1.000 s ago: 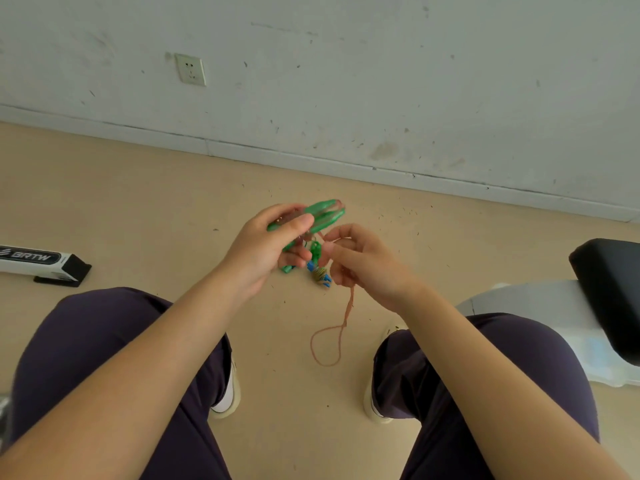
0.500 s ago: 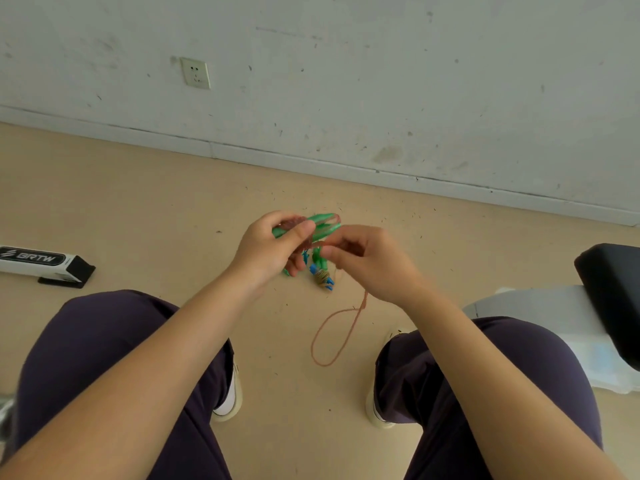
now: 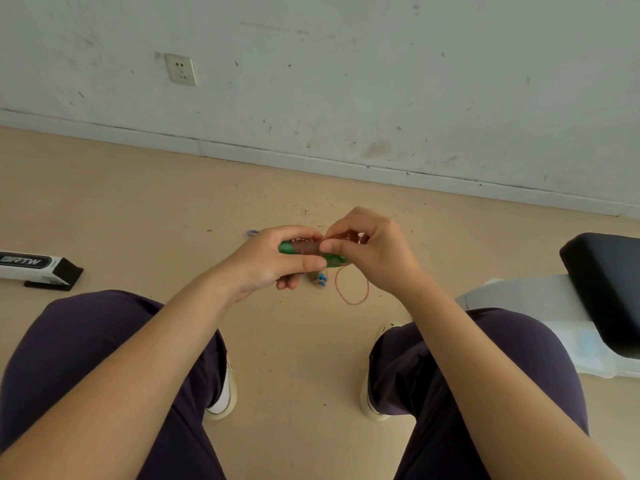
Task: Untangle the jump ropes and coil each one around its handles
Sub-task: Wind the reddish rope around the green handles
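Note:
My left hand [image 3: 273,261] grips the green jump-rope handles [image 3: 289,248], held level above the floor between my knees. Orange rope [image 3: 351,237] is wound in turns round the handles. My right hand [image 3: 374,251] pinches the rope at the handles' right end. A short orange loop [image 3: 349,289] hangs below that hand. A small blue and tan piece [image 3: 320,278] dangles under the handles. A bit of blue-and-white cord [image 3: 252,232] peeks out behind my left hand; I cannot tell what it belongs to.
A white and black bar marked BRTW [image 3: 38,266] lies on the beige floor at the left. A black padded seat on a white base [image 3: 602,292] stands at the right. The wall with a socket [image 3: 180,69] runs along the back.
The green handles have turned from tilted to level. My right hand has risen to their right end. The hanging orange loop is shorter and more rope lies on the handles.

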A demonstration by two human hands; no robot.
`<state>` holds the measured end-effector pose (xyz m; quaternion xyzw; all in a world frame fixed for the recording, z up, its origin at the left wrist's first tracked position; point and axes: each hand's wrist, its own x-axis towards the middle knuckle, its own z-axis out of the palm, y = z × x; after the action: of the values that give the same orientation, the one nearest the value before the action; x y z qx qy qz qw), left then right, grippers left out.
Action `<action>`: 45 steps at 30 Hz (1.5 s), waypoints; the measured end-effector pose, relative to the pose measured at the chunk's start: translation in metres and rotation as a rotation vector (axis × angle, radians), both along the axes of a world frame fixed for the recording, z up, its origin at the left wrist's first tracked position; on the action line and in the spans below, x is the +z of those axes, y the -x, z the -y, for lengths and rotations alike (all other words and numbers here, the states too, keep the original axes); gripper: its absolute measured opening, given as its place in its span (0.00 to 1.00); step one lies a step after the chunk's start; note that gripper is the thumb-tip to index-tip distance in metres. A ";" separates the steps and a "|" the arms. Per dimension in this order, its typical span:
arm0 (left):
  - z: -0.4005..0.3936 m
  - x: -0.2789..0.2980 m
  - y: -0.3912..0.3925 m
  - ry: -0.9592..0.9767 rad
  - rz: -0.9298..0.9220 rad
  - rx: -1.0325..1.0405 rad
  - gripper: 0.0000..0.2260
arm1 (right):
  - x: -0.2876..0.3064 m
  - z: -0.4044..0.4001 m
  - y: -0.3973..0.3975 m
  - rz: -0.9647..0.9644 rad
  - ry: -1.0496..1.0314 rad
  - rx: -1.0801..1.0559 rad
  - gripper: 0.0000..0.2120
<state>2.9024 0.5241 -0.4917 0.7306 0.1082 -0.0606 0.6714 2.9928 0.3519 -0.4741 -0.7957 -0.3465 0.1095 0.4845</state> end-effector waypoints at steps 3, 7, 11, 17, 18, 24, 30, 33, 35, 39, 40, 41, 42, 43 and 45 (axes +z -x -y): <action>0.003 0.001 0.004 -0.075 -0.004 -0.003 0.15 | -0.002 0.000 -0.001 -0.117 0.000 0.008 0.08; 0.003 0.002 0.007 -0.098 -0.007 -0.002 0.14 | -0.006 -0.001 -0.004 -0.222 -0.021 0.071 0.12; 0.001 0.005 0.008 -0.088 0.011 -0.013 0.14 | -0.007 0.001 -0.006 -0.276 -0.073 0.094 0.09; 0.003 0.009 0.010 -0.040 0.097 0.049 0.23 | -0.005 0.001 -0.003 -0.368 -0.047 0.035 0.09; 0.003 0.009 0.011 -0.023 0.111 0.051 0.24 | -0.006 0.000 -0.002 -0.389 -0.051 0.035 0.09; 0.001 0.007 0.009 0.073 0.133 0.156 0.14 | -0.007 -0.001 0.000 -0.524 -0.111 0.076 0.10; -0.001 0.006 0.006 0.213 0.133 0.218 0.14 | -0.009 -0.003 0.001 -0.531 -0.083 0.172 0.13; -0.001 0.008 0.006 0.308 0.146 0.223 0.15 | -0.009 -0.004 0.002 -0.561 -0.109 0.150 0.15; -0.002 0.009 0.006 0.320 0.162 0.253 0.15 | -0.009 -0.005 0.004 -0.530 -0.079 0.123 0.11; -0.006 0.005 0.003 0.279 0.192 0.361 0.13 | -0.006 -0.007 0.011 -0.426 0.034 0.119 0.07; -0.006 0.005 0.003 0.257 0.191 0.378 0.12 | -0.004 -0.008 0.013 -0.385 0.053 0.115 0.07; -0.005 0.004 0.002 0.234 0.187 0.394 0.12 | -0.003 -0.009 0.015 -0.333 0.073 0.112 0.07; -0.005 0.004 0.002 0.211 0.178 0.408 0.12 | -0.002 -0.010 0.018 -0.278 0.091 0.110 0.07; -0.004 0.004 0.001 0.182 0.168 0.418 0.12 | -0.001 -0.010 0.019 -0.227 0.107 0.110 0.07; -0.006 0.001 0.000 0.076 0.144 0.413 0.15 | 0.001 -0.011 0.022 -0.150 0.111 0.114 0.08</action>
<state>2.9024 0.5298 -0.4910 0.6695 0.2047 0.1265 0.7028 2.9709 0.3624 -0.4733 -0.7900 -0.3471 0.2152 0.4573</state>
